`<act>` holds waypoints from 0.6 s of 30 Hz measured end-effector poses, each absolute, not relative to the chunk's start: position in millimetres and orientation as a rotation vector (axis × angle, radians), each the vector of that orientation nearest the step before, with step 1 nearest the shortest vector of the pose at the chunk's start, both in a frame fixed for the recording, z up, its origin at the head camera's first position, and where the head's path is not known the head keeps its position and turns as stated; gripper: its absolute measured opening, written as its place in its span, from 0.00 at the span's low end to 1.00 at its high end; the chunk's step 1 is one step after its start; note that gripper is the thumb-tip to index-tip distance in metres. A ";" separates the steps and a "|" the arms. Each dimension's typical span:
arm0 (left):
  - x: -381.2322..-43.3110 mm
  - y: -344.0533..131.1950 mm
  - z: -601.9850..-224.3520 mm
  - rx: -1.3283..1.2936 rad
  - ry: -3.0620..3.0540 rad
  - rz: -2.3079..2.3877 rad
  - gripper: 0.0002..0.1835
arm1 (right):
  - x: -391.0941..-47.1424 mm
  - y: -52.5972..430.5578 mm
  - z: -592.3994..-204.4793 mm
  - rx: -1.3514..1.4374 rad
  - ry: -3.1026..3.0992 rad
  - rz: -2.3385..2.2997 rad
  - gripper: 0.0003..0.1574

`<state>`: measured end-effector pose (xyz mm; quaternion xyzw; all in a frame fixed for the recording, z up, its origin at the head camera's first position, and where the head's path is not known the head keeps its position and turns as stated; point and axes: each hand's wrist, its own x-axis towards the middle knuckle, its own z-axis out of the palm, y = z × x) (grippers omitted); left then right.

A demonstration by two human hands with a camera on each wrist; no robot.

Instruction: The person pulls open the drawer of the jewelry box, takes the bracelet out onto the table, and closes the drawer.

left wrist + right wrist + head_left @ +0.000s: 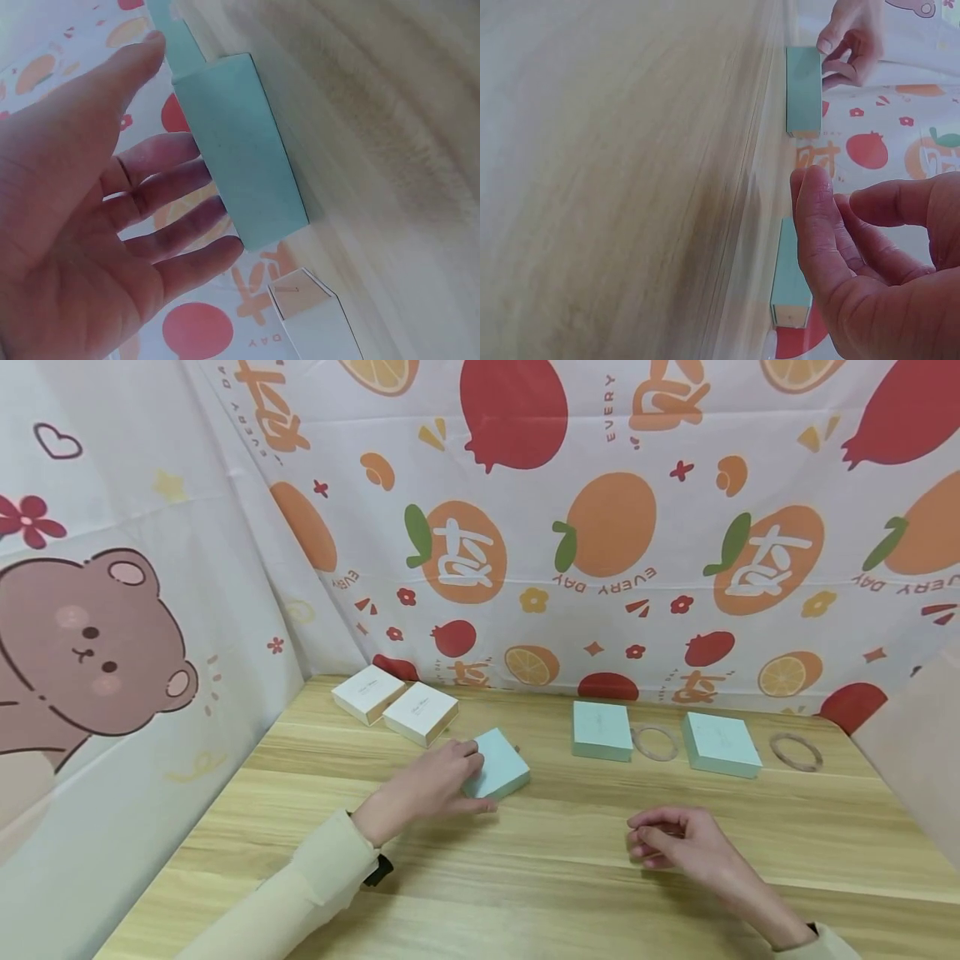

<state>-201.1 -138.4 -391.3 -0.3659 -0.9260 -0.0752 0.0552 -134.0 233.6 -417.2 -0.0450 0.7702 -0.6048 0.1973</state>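
My left hand (438,777) reaches over a mint-green square box (498,766) on the table, left of the middle. In the left wrist view its fingers (180,259) are spread and extended, tips right at the box's top edge, with the thumb held apart from them. My right hand (686,843) hovers over the near right part of the table, its fingers loosely bent and nothing between them. The right wrist view shows its thumb near the index finger, with another mint-green box (789,281) farther off beyond the fingers.
Two white boxes (422,713) with small print stand at the back left. At the back right, two more mint-green boxes (722,744) alternate with two thin rings (797,752), like bangles. A fruit-print cloth (540,635) hangs along the wooden table's (525,893) back edge.
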 end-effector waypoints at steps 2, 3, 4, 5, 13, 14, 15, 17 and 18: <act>-198.3 -139.9 -391.7 -1.140 -2.764 -0.213 0.23 | -133.8 233.6 -417.0 -0.127 2.156 -1.691 0.21; -197.1 -141.0 -391.8 -1.157 -2.743 -0.205 0.23 | -133.7 233.6 -417.0 -0.128 2.156 -1.691 0.21; -195.9 -142.3 -392.1 -1.174 -2.729 -0.197 0.23 | -133.6 233.5 -417.2 -0.130 2.157 -1.689 0.21; -194.4 -143.6 -391.9 -1.187 -2.728 -0.200 0.22 | -133.4 233.5 -417.4 -0.129 2.158 -1.687 0.21; -180.7 -156.5 -383.4 -1.247 -2.874 -0.379 0.15 | -132.2 231.9 -418.5 -0.138 2.161 -1.682 0.20; -179.6 -157.6 -382.5 -1.244 -2.879 -0.407 0.15 | -132.1 231.5 -418.3 -0.141 2.158 -1.683 0.20; -178.6 -158.2 -382.0 -1.235 -2.887 -0.431 0.15 | -132.0 231.0 -417.9 -0.146 2.154 -1.684 0.20; -177.7 -158.8 -381.3 -1.208 -2.895 -0.467 0.17 | -131.9 229.5 -416.8 -0.152 2.149 -1.686 0.20; -177.6 -158.4 -381.2 -1.190 -2.896 -0.480 0.18 | -132.0 228.5 -416.2 -0.154 2.147 -1.686 0.20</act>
